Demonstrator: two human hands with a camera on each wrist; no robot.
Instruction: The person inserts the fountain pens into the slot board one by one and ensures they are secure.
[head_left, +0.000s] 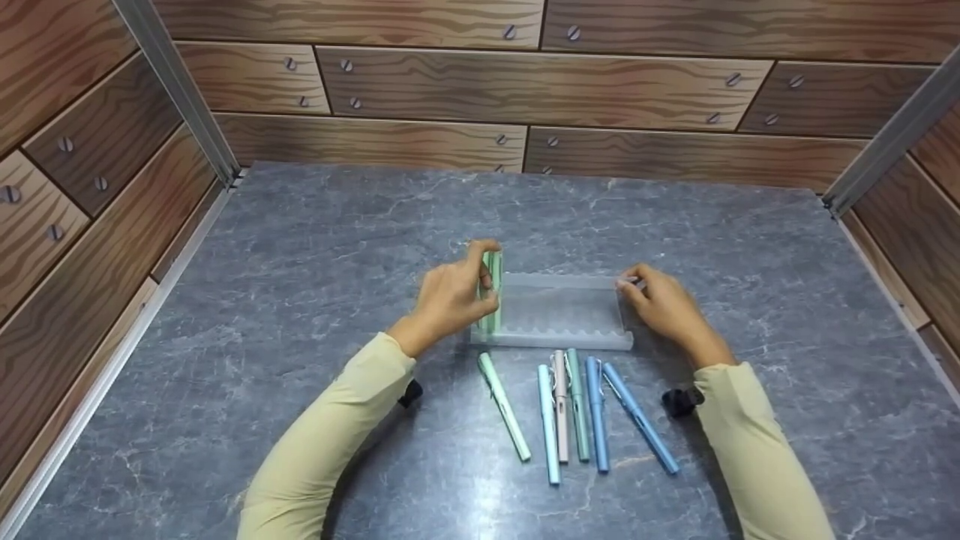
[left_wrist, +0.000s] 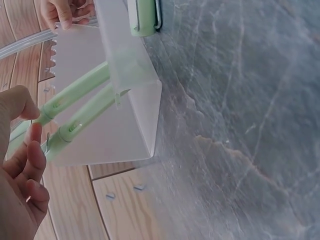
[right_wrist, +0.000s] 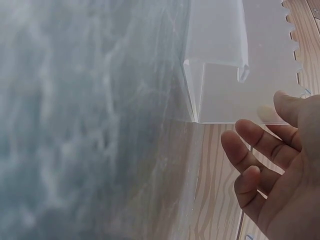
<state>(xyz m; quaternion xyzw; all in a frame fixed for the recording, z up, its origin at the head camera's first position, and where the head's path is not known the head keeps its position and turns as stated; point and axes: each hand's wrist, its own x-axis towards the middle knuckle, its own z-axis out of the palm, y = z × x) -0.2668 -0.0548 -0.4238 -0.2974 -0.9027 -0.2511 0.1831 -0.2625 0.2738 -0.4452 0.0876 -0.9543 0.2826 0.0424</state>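
A clear frosted plastic pen holder (head_left: 562, 300) with a notched edge stands on the table. Two light green pens (left_wrist: 82, 92) lie side by side at its left end. My left hand (head_left: 454, 296) is at these pens, its thumb and a finger pinching one near its upper end. At the opposite end, my right hand (head_left: 667, 304) pinches the holder's edge between thumb and index finger; the index fingertip shows through the plastic in the right wrist view. Another light green pen (head_left: 505, 406) lies in front of the holder, near my left sleeve.
Right of that loose pen lie a pale aqua pen (head_left: 549, 424), a greyish-pink pen (head_left: 561, 420), a darker green pen (head_left: 578, 409) and two blue pens (head_left: 597, 416). The grey marbled table (head_left: 337, 225) meets wood-patterned walls (head_left: 450, 82) at the back and sides.
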